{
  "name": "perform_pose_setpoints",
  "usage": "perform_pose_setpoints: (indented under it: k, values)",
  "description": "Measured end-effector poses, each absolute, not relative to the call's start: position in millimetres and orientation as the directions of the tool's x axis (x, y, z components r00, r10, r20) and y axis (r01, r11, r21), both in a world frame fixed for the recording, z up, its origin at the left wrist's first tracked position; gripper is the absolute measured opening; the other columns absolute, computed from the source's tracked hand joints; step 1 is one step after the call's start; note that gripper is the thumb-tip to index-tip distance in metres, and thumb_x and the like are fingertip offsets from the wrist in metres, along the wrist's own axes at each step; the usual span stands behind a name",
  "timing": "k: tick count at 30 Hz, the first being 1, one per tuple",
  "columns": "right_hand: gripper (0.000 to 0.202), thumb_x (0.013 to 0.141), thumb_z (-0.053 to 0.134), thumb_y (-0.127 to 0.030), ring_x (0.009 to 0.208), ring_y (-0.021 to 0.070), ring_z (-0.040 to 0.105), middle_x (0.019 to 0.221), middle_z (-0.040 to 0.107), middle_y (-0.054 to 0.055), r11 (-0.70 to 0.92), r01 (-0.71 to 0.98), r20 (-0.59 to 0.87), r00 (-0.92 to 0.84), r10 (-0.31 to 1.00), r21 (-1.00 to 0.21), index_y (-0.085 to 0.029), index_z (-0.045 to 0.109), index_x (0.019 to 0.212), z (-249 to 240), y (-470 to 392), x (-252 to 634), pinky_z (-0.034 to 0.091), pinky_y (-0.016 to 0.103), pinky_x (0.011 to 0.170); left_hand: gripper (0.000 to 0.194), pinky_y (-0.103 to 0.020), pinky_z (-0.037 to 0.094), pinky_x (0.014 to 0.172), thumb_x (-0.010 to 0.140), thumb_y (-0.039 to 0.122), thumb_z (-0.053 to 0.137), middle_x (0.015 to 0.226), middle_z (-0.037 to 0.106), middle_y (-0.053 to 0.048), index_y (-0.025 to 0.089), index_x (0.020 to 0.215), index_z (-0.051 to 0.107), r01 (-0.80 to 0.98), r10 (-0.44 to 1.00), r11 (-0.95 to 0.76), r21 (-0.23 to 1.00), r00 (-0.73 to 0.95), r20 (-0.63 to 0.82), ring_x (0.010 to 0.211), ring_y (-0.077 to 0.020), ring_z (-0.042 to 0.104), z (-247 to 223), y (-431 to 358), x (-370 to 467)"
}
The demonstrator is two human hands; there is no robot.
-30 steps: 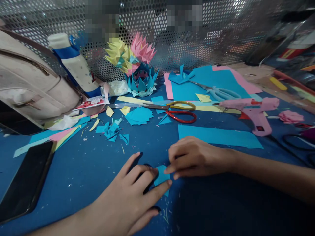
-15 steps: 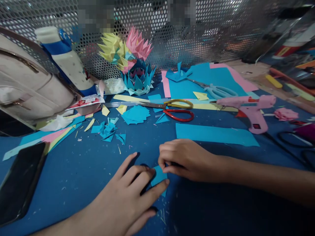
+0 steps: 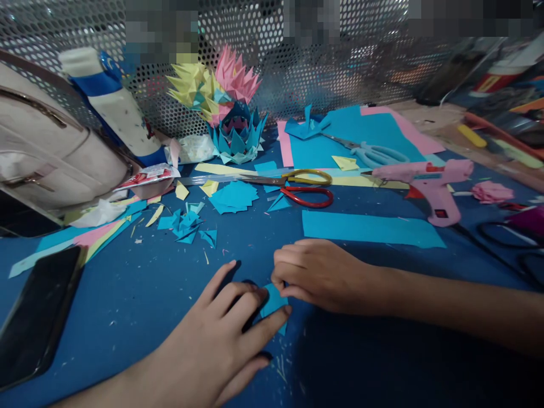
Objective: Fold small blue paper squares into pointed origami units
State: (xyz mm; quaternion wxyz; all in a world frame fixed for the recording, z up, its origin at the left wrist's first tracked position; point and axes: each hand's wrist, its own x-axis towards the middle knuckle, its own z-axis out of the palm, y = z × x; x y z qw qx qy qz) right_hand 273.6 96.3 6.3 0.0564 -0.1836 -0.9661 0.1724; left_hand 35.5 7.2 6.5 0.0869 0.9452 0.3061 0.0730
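Observation:
A small piece of blue paper [image 3: 274, 301] lies on the dark blue tabletop [image 3: 140, 323], partly hidden under my fingers. My left hand [image 3: 221, 334] is spread palm down, with fingertips resting on the paper's left side and lower part. At the paper's upper right edge, my right hand [image 3: 318, 276] is closed, thumb and curled fingers pinching there. A long blue paper strip [image 3: 369, 229] lies just beyond the right hand. Folded blue pieces [image 3: 186, 226] and a stack of cut blue paper [image 3: 233, 197] sit beyond the left hand.
Scissors [image 3: 306, 196] with yellow and red handles lie mid-table. A pink glue gun [image 3: 440, 190] and light-blue-handled scissors [image 3: 378, 154] are at right. Paper flowers [image 3: 236, 130] stand at the back. A phone [image 3: 40, 309], bag [image 3: 46, 130] and bottle [image 3: 110, 105] occupy the left.
Both hands stay almost where they were on the blue paper. The view has shifted very slightly; no object has visibly moved on the table.

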Motion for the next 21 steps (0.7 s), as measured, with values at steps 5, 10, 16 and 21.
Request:
perform_pose_setpoints:
  k: [5,10,16,21]
  values:
    - [0.001,0.093,0.063,-0.022,0.075,0.0127,0.054,0.086,0.06,-0.002,0.773,0.302,0.051,-0.917,0.395,-0.558,-0.021,0.064,0.094,11,104,279,0.03,0.025,0.063,0.048,-0.065,0.018,0.118,0.102,0.035,0.047,0.123,0.055,-0.007,0.027,0.149,0.04,0.575,0.597,-0.796,0.191,0.798,0.086,0.117,-0.0261,0.049,6,6,35]
    - [0.017,0.099,0.057,-0.028,0.069,0.0097,0.055,0.076,0.058,-0.002,0.765,0.007,0.174,-0.972,0.156,-0.644,-0.025,0.074,0.097,10,120,290,0.032,0.025,0.065,0.05,-0.067,0.023,0.116,0.102,0.037,0.047,0.124,0.055,-0.007,0.028,0.15,0.038,0.569,0.59,-0.802,0.181,0.801,0.097,0.118,-0.0271,0.05,5,6,35]
    - [0.031,0.101,0.051,-0.044,0.057,0.0103,0.051,0.058,0.054,-0.003,0.821,-0.048,0.2,-0.976,0.081,-0.568,-0.026,0.076,0.102,13,130,292,0.027,0.029,0.059,0.052,-0.067,0.025,0.115,0.101,0.039,0.05,0.127,0.055,-0.007,0.027,0.15,0.039,0.574,0.594,-0.798,0.181,0.8,0.084,0.117,-0.0273,0.051,6,7,36]
    - [0.035,0.104,0.045,-0.042,0.057,0.0107,0.053,0.06,0.06,-0.002,0.889,0.0,0.199,-0.975,0.103,-0.457,-0.024,0.075,0.099,12,133,295,0.027,0.03,0.059,0.051,-0.066,0.025,0.116,0.1,0.041,0.052,0.127,0.056,-0.007,0.028,0.148,0.041,0.575,0.594,-0.8,0.172,0.799,0.093,0.115,-0.0269,0.053,9,6,36]
